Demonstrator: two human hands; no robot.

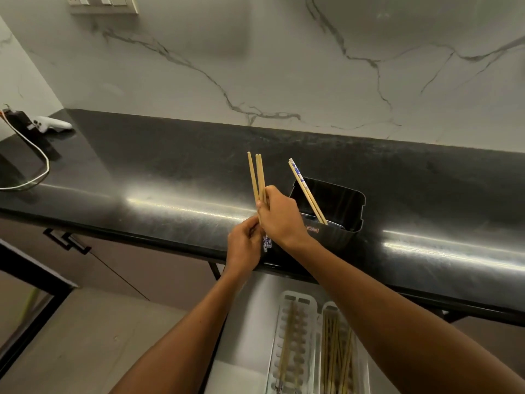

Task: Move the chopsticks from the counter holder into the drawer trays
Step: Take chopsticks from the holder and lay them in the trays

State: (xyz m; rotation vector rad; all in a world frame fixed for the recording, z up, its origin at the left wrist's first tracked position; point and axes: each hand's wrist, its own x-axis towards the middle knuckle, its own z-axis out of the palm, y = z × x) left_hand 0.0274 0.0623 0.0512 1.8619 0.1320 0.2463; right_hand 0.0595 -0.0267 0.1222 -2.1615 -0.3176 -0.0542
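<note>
Holder (338, 207) keeps two chopsticks (308, 194); trays (321, 351) hold perhaps a dozen

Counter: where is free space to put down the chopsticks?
Bare counter lies between the white cable at left and the hands; more lies right of the black holder. It is crowded at the holder, where two chopsticks lean.

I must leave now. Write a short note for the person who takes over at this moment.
Right hand: holds a bundle of chopsticks upright above the counter.
Left hand: grips the bundle's lower, patterned ends.
Holder: two chopsticks remain, leaning left.
Drawer trays: open below, already holding chopsticks.
Left: put the bundle in a tray, then the last two.
</note>
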